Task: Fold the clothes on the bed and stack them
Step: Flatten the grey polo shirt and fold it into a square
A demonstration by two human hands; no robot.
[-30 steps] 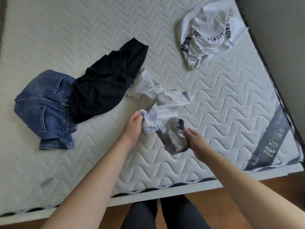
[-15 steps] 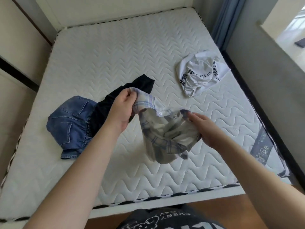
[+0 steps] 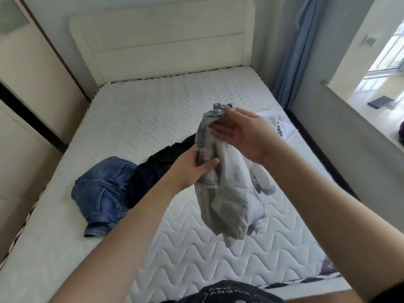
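Jeans [image 3: 102, 189] lie at the left of the bed [image 3: 135, 119], touching a black garment [image 3: 157, 169]. The left hand [image 3: 192, 169] pinches the pale shirt [image 3: 227, 193] partway down. The right hand [image 3: 242, 132] grips its top end. The shirt hangs long-ways, top up, above the bed. A white printed shirt [image 3: 282, 127] lies behind.

On the bed [image 3: 135, 119] the jeans [image 3: 102, 189] lie left, touching the dark garment [image 3: 153, 171]; the printed shirt [image 3: 279, 125] lies far right.
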